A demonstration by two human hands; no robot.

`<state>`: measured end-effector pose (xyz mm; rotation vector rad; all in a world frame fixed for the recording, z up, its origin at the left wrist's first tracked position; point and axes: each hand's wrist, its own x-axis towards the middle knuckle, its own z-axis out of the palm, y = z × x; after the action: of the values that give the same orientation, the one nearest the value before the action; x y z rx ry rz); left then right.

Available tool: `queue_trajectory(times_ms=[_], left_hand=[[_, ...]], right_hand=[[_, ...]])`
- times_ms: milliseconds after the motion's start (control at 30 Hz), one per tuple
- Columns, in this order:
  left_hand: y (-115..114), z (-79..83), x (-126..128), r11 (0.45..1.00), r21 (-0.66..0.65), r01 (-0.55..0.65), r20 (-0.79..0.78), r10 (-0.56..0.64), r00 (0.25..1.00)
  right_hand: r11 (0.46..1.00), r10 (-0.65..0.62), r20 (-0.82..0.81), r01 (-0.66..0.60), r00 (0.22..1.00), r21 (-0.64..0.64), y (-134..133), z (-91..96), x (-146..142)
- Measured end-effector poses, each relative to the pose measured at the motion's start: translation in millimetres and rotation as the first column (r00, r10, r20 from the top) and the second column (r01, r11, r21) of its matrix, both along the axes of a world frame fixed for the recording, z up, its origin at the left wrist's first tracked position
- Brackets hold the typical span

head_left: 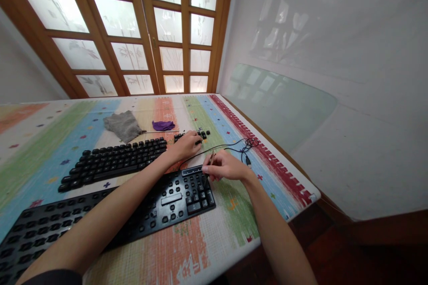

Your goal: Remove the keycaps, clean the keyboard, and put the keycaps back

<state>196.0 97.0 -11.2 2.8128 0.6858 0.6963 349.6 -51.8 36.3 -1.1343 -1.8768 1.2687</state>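
Where frosted windows glow, a striped tablecloth bears both keyboards.

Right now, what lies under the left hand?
The left hand covers the right end of the far keyboard; black keys show past its fingertips. What its palm presses, or whether it grips anything, is hidden.

The near keyboard lies on the striped table. The right hand pinches a small stick at its far right corner. Behind it, the left hand rests on a second keyboard, beside a black cord.
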Motion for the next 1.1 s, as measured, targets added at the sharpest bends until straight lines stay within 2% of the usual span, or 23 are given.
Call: queue_trajectory(times_ms=[133, 333, 533, 633, 833, 1100], left_hand=[[1, -1.3, 1, 1.000, 0.009, -0.013, 0.001, 0.013, 1.000], [0, -3.3, 2, 0.999, 0.002, -0.038, 0.019, 0.038, 0.999], [-1, -3.9, 7, 0.999, 0.023, -0.040, -0.002, 0.040, 0.999], [0, -4.8, 10, 0.999, 0.047, -0.025, -0.016, 0.025, 1.000], [3, -3.4, 13, 0.996, 0.081, -0.041, -0.042, 0.045, 0.998], [8, -1.4, 11, 0.995, 0.091, -0.042, -0.057, 0.047, 0.997]], right_hand=[[0.999, 0.018, -0.032, -0.019, 0.999, -0.038, 0, -2.5, -1], [0.977, 0.102, -0.098, -0.119, 0.990, -0.179, 0, -9.6, -8], [0.968, 0.203, -0.023, -0.204, 0.979, -0.149, -2, -8.7, -11], [0.977, 0.196, 0.013, -0.194, 0.981, -0.088, 0, -9.4, -10], [0.996, 0.072, 0.062, -0.069, 0.995, -0.057, 2, -9.4, -12], [0.995, 0.082, 0.034, -0.079, 0.996, -0.063, 2, -8.8, -15]])
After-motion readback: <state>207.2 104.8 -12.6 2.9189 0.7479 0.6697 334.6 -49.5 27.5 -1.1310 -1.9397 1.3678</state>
